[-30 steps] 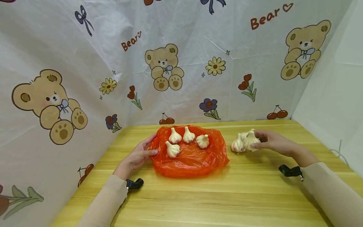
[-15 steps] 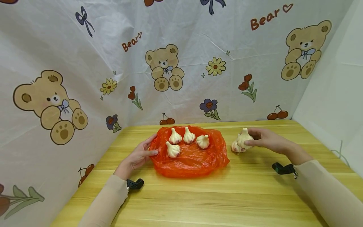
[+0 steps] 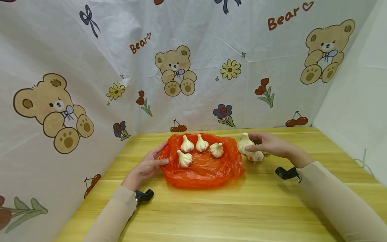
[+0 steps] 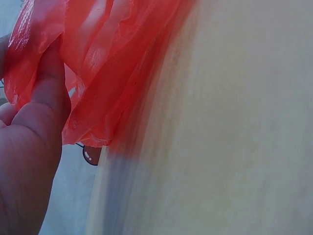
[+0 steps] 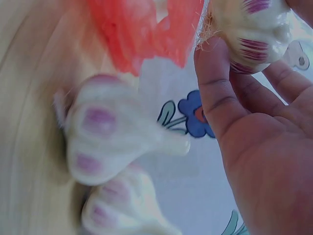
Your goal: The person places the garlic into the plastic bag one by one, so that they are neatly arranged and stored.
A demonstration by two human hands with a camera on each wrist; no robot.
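My left hand [image 3: 147, 165] pinches the left rim of a red plastic bag [image 3: 198, 179], its thumb on the near side. The bag lies spread open on the table, with several garlic bulbs [image 3: 184, 158] resting inside it. In my right hand [image 3: 267, 144] is another garlic bulb [image 3: 244, 145], gripped between thumb and fingers, roots and purple streaks showing in the right wrist view. This bulb is held up at the bag's right rim and overlaps it in the head view. Two more garlic bulbs [image 5: 112, 129] lie on the table below my right hand.
The wooden table [image 3: 193, 215] runs back to a white cloth [image 3: 205, 101] printed with bears and flowers. A white wall [image 3: 356, 111] stands at the right, with a thin cable [image 3: 364, 164] near the table's edge.
My right hand has picked up a garlic bulb from the small group at the right and carried it left to the bag's rim. My left hand has stayed on the bag.
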